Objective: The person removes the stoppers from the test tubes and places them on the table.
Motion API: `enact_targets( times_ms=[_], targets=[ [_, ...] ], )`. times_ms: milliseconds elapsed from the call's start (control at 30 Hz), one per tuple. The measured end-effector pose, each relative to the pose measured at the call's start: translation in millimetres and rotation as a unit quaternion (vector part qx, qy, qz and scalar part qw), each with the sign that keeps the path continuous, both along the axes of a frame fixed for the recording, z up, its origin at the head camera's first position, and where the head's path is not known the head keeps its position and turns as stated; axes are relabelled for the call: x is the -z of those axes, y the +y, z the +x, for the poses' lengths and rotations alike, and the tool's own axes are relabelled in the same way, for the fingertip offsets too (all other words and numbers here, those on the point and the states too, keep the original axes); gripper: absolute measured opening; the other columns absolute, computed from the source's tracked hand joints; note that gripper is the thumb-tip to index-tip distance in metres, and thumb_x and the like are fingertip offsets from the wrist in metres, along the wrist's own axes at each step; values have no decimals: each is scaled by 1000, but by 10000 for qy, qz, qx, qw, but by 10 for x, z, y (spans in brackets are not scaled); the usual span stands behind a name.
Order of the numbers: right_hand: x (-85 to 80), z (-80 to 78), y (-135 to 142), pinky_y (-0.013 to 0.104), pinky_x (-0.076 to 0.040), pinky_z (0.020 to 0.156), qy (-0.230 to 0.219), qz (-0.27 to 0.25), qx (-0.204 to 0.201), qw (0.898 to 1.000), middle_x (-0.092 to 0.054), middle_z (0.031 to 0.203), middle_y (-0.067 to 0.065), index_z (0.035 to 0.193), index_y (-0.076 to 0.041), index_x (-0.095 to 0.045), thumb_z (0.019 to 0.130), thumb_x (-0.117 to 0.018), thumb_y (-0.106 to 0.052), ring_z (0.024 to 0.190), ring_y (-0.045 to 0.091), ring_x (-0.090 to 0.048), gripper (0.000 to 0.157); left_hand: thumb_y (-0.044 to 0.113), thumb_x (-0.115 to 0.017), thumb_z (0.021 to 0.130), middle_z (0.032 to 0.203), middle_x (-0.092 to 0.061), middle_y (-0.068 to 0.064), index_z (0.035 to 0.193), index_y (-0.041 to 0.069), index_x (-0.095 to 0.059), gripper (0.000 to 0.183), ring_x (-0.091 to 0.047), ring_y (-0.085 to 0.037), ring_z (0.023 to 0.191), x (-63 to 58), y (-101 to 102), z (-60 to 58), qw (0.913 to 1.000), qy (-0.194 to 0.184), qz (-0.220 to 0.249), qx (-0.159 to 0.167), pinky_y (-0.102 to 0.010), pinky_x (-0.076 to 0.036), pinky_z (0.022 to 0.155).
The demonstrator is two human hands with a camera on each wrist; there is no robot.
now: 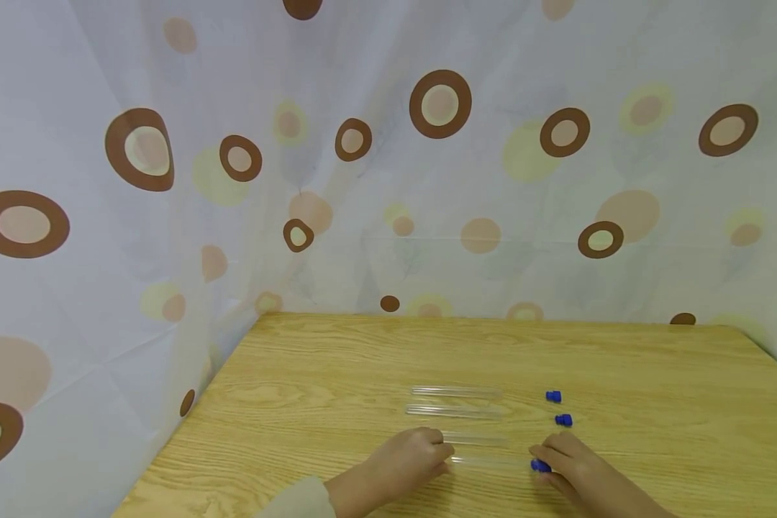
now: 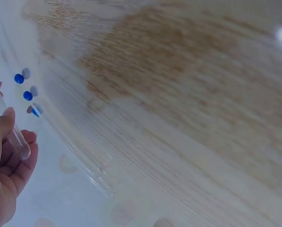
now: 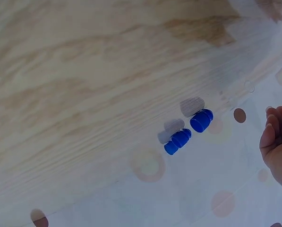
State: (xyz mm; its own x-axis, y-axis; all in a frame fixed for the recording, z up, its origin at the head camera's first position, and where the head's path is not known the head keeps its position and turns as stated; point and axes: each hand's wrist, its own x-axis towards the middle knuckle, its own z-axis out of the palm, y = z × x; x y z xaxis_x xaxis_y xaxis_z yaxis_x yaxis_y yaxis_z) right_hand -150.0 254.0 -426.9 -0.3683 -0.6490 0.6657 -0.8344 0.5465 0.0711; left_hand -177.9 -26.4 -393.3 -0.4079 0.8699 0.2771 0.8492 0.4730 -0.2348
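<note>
My left hand (image 1: 411,460) grips a clear test tube (image 1: 485,461) near its rounded end, which shows between thumb and fingers in the left wrist view. The tube lies nearly level, pointing right. My right hand (image 1: 573,464) pinches a blue stopper (image 1: 540,466) at the tube's other end. Blue shows right at the tube's mouth in the left wrist view; I cannot tell how deep the stopper sits. Just behind the held tube lies another clear tube (image 1: 474,439), its left end overlapped by my left fingers. The right wrist view catches only part of the right hand (image 3: 278,146).
Two more clear tubes, a rear one (image 1: 456,391) and a nearer one (image 1: 453,411), lie side by side on the wooden table (image 1: 285,417). To their right rest two blue stoppers, one farther back (image 1: 553,396) and one nearer (image 1: 564,420). A patterned curtain (image 1: 375,187) borders the table.
</note>
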Motion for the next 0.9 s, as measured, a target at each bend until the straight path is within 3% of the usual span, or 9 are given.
enact_targets(
  times_ms=[267, 500, 900],
  targets=[
    [37, -46, -10, 6, -33, 61, 234, -48, 38, 9997, -49, 80, -9, 85, -5, -63, 97, -42, -31, 73, 1, -39, 34, 25, -67, 84, 81, -65, 8, 91, 15, -68, 13, -60, 5, 72, 11, 11, 27, 10000, -48, 65, 3, 5, -41, 64],
    [45, -57, -6, 6, -31, 59, 502, 1, 75, 9987, -46, 77, -11, 80, -10, -59, 99, -35, -31, 71, -1, -37, 38, 26, -66, 84, 76, -63, 9, 87, 15, -67, 12, -58, 6, 68, 15, 10, 38, 9999, -33, 108, 44, 5, -39, 63],
    [55, -31, 3, 6, -28, 57, 188, -169, 148, 9996, -44, 74, -12, 78, -11, -59, 97, -42, -30, 70, -2, -35, 32, 25, -66, 84, 76, -64, 7, 88, 13, -68, 13, -58, 5, 68, 44, 14, 27, 9993, -91, 314, 181, 5, -40, 64]
  ],
)
